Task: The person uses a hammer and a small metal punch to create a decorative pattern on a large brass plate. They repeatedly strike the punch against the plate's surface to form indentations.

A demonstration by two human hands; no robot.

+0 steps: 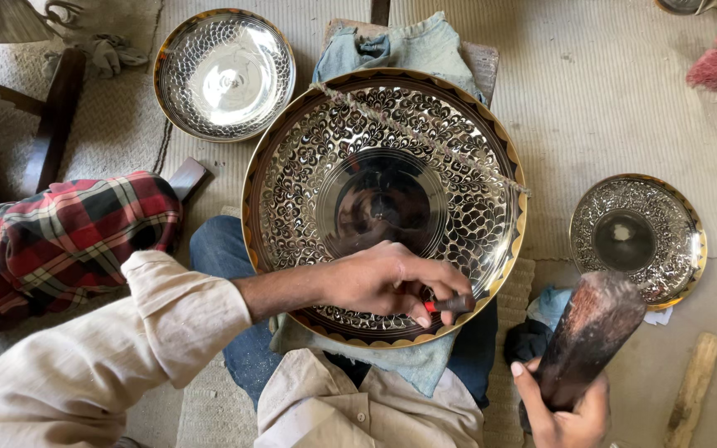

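left hand (383, 282): clamped on a small red-banded chisel (450, 304), tip set on the lower rim of the tray, so the pattern can be cut.
right hand (566, 411): closed round a dark wooden mallet (589, 336), raised at lower right.
tray (383, 203): large engraved dish, centre frame, propped on cloth (400, 46) over the lap.
around: smaller dishes at upper left (224, 73) and right (638, 239).

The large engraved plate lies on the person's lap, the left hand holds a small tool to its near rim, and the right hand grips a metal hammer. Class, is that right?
Not quite. In the head view the right hand grips a dark wooden mallet, not a metal hammer. The rest holds: the large engraved plate lies on the lap, and the left hand holds a small tool to its near rim.
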